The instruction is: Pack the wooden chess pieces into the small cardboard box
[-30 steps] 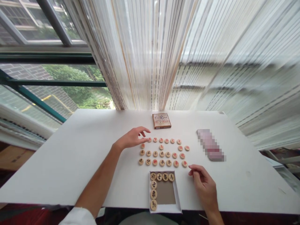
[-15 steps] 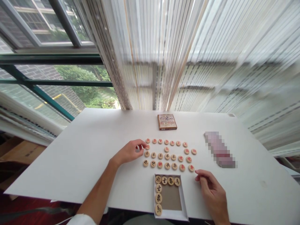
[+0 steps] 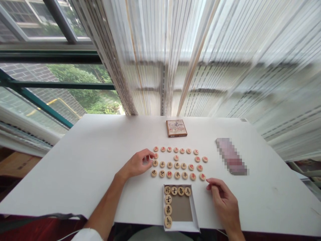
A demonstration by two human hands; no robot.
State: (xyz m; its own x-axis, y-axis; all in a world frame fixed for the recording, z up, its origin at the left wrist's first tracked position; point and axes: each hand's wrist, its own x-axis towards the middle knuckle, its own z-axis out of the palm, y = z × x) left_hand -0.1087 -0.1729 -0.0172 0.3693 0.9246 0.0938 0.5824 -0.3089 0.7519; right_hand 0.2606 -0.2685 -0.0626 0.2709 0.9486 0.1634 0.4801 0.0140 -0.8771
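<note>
My left hand (image 3: 140, 163) reaches in at the left end of the rows of xiangqi pieces. Its index fingertip touches, and partly covers, a red xiangqi piece (image 3: 156, 156) in the second row; the thumb stays apart from it. My right hand (image 3: 224, 202) rests on the table with its fingers curled in and nothing visible in them. Closest to its fingertips lies a red chariot piece (image 3: 202, 177), with a small gap between. In front of me an open white box (image 3: 195, 214) holds several black pieces along its far and left sides, among them a black general (image 3: 167, 190).
Rows of round wooden pieces, such as a black soldier (image 3: 170, 165) and a red general (image 3: 169, 174), lie on the white table (image 3: 100, 144). A box lid (image 3: 177, 128) lies behind them. A pixelated pinkish object (image 3: 232, 156) is to the right. Striped curtains (image 3: 213, 83) hang beyond.
The whole view has shifted slightly, so everything sits a little further left and up. My left index fingertip appears a bit closer over the red piece. My right hand is much the same.
</note>
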